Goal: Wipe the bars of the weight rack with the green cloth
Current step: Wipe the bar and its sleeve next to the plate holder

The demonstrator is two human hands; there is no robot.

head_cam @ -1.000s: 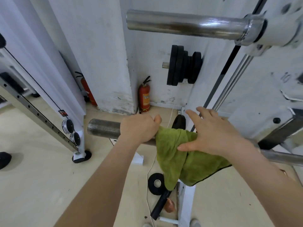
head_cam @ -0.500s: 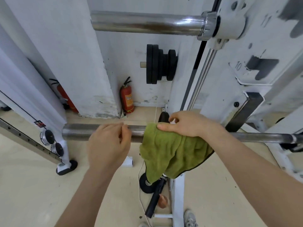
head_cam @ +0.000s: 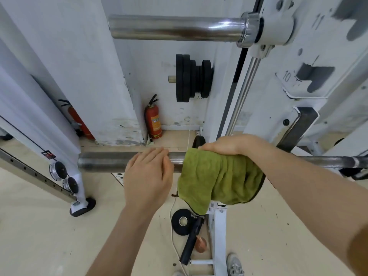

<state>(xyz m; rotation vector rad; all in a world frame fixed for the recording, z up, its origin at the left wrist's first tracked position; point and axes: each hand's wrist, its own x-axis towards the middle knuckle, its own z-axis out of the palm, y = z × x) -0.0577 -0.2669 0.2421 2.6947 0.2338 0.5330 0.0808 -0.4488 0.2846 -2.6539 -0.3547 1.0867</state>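
Note:
A dull grey steel bar (head_cam: 103, 162) runs left to right across the middle of the view. The green cloth (head_cam: 217, 176) is draped over it right of centre and hangs down in folds. My right hand (head_cam: 229, 145) lies on top of the cloth with the fingers curled over the bar, gripping cloth and bar together. My left hand (head_cam: 148, 176) rests flat on the bare bar just left of the cloth, fingers extended and holding nothing. A second, shiny chrome bar (head_cam: 175, 27) sticks out higher up from the white rack upright (head_cam: 278, 22).
Black weight plates (head_cam: 192, 77) hang on a peg at the back wall above a red fire extinguisher (head_cam: 153, 120). A white frame foot (head_cam: 81, 208) stands at left. A black tape roll (head_cam: 182, 221), a black handle and a white cord lie on the floor below the cloth.
My left hand has let go of its grip around the bar and now lies flat on it. My right hand has closed over the cloth on top of the bar. The view has shifted rightward.

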